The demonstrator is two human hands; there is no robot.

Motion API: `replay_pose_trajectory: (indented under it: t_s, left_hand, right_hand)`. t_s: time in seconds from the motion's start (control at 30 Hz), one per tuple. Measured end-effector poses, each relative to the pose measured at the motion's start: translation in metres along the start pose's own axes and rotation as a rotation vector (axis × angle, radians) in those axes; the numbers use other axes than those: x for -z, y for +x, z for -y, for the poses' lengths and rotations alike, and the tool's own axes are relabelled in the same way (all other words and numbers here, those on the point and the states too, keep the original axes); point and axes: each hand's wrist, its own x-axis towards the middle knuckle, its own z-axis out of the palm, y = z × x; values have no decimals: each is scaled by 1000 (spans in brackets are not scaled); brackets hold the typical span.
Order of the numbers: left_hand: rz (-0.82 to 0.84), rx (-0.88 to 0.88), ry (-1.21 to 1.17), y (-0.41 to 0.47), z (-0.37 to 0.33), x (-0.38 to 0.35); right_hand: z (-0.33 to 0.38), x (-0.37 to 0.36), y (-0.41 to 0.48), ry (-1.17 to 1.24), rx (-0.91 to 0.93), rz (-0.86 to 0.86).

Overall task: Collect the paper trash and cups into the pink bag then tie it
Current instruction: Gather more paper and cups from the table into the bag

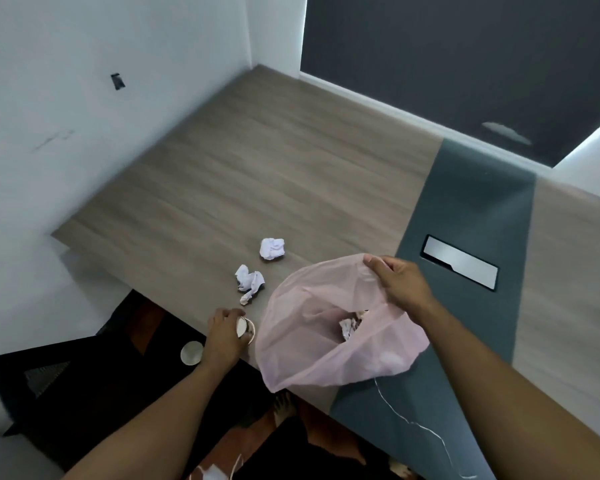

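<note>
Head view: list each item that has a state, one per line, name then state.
pink bag: mouth held open, crumpled paper inside, untied
right hand: gripping the bag's rim
left hand: closed on a cup
paper cup: held tilted at the table edge, outside the bag
far paper ball: crumpled, loose on the table
near paper wad: crumpled, loose on the table
</note>
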Motion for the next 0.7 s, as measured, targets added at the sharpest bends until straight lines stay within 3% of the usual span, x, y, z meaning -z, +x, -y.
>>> replay_pose_trajectory:
  t_s: [0.13,0.3,0.53,0.7]
  left_hand:
    - [-216,-72,-233,2,-38,30]
    - [-360,-315,-443,-10,-104,77]
    - [-191,-614,-330,-29,-154,47]
    - [-93,-605,-205,-20,-164,11]
  right_hand:
    - [3,-7,-3,146,-17,43]
    - [25,-19,0,279,-26,144]
    - [66,-24,-8,392,24,229]
    - [63,-17,-10,377,54,260]
